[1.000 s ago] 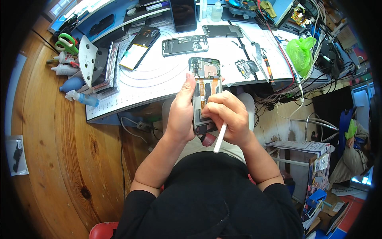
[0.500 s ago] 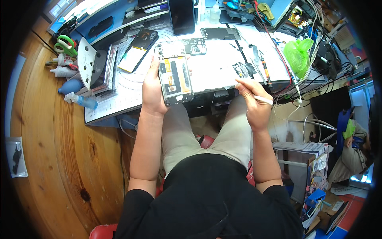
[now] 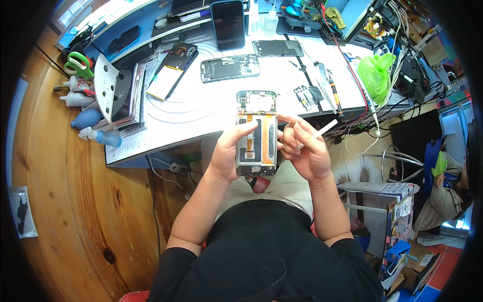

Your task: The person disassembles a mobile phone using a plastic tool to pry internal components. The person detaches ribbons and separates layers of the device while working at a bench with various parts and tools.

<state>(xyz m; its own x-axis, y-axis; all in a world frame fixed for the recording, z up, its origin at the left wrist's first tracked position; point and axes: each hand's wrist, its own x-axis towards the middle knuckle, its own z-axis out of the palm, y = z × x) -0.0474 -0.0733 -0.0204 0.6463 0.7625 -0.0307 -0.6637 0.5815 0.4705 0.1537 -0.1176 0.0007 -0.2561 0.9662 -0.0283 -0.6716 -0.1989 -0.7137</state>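
Note:
My left hand (image 3: pixel 226 156) grips an opened phone (image 3: pixel 260 141) upright before me, above my lap, thumb over its inside, which shows boards, orange flat cables and dark strips. My right hand (image 3: pixel 309 153) is closed on a white stick-like tool (image 3: pixel 327 127), with a fingertip reaching the phone's upper right edge. Beyond them on the white desk (image 3: pixel 166 121) lie an opened phone housing (image 3: pixel 229 68), a dark phone panel (image 3: pixel 276 49), a dark phone with a yellow-and-white piece (image 3: pixel 176 63), small loose parts (image 3: pixel 306 98) and a screwdriver (image 3: pixel 333 93).
Bottles, a blower bulb (image 3: pixel 84 118) and green scissors (image 3: pixel 79 65) crowd the left. A green bag (image 3: pixel 375 73) and tangled cables are at the right. A standing phone (image 3: pixel 227 25) is at the back. A cluttered box (image 3: pixel 390 221) and another person (image 3: pixel 437 206) are lower right.
Half a second ago the phone was raised to the upper left, away from my right hand. It has moved down to the middle, and my right hand has moved in beside it.

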